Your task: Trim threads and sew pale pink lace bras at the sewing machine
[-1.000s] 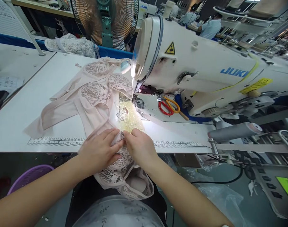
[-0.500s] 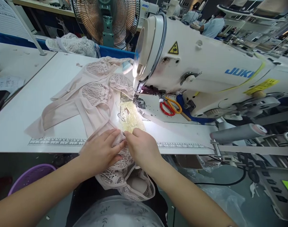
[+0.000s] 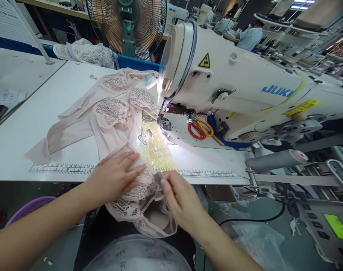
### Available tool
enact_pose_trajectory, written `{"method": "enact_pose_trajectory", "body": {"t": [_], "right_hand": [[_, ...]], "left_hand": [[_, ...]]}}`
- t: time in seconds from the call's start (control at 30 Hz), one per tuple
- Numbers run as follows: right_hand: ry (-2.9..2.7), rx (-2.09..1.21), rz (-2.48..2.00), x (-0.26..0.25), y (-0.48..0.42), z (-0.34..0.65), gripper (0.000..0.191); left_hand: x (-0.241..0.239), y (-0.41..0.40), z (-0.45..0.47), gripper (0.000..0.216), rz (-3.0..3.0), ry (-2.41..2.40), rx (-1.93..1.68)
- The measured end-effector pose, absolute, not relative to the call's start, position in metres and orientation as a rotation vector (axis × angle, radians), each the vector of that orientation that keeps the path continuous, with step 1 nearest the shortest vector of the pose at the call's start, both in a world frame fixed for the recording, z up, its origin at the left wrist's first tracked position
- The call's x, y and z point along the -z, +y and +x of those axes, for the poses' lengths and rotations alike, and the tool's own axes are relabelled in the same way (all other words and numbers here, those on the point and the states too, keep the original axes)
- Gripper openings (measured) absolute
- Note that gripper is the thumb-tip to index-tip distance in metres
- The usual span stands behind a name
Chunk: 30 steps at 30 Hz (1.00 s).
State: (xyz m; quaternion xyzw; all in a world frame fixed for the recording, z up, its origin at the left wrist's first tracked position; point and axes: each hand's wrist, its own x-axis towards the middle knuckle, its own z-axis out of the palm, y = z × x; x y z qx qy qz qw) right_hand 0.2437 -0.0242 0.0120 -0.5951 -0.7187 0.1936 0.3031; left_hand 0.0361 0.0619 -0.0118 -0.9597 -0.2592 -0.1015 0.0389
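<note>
A pale pink lace bra (image 3: 153, 218) hangs over the table's front edge onto my lap, its lace and a padded cup showing. My left hand (image 3: 112, 180) lies on its upper part, fingers stretched and a little apart. Just right of that, my right hand (image 3: 181, 199) pinches a small flat grey piece (image 3: 158, 177) at the edge of the lace; its kind is unclear. More pale pink lace garments (image 3: 112, 111) spread over the table, running up to the sewing machine's needle area. Beside them sits a yellow, shiny plate cover (image 3: 156, 145) under the machine light.
The white sewing machine (image 3: 233, 75) fills the right side, with red-handled and orange-handled scissors (image 3: 201, 130) beneath its arm. A printed ruler (image 3: 61, 168) runs along the front edge. Behind stand a fan (image 3: 128, 28) and a lace pile (image 3: 85, 52). A purple basket (image 3: 30, 207) is below left.
My right hand has moved right and toward me, away from my left hand, and the grey piece in it now shows. My left hand has shifted slightly left.
</note>
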Motion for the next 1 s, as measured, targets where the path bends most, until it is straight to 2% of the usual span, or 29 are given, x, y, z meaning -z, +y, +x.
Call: {"method": "enact_pose_trajectory", "body": {"t": [0.07,0.2,0.3,0.4,0.6,0.8,1.0], "right_hand": [[-1.886,-0.574,-1.425,0.001,-0.030,0.241,0.013],[-1.932,-0.468,-1.294,0.019,-0.028,0.241,0.011],[-1.997,-0.425,-1.241,0.020,-0.021,0.245,0.012],[-1.998,-0.412,-1.352,0.012,-0.013,0.247,0.014],[-2.032,-0.266,-1.643,0.005,0.013,0.239,0.020],[-2.174,-0.168,-1.687,0.009,0.028,0.220,0.024],[-2.303,-0.092,-1.677,0.006,0.032,0.218,0.022]], "left_hand": [[0.010,0.070,0.029,0.032,-2.950,-0.727,0.324],[0.002,0.076,0.025,0.027,-2.844,-0.598,0.459],[-0.003,0.065,0.035,0.028,-2.809,-0.552,0.374],[0.000,0.047,0.047,0.028,-2.813,-0.638,0.289],[0.015,0.023,0.057,0.041,-2.838,-1.009,0.451],[0.018,0.024,0.050,0.039,-2.996,-1.023,0.368],[0.017,0.025,0.049,0.055,-3.013,-1.010,0.317]]}}
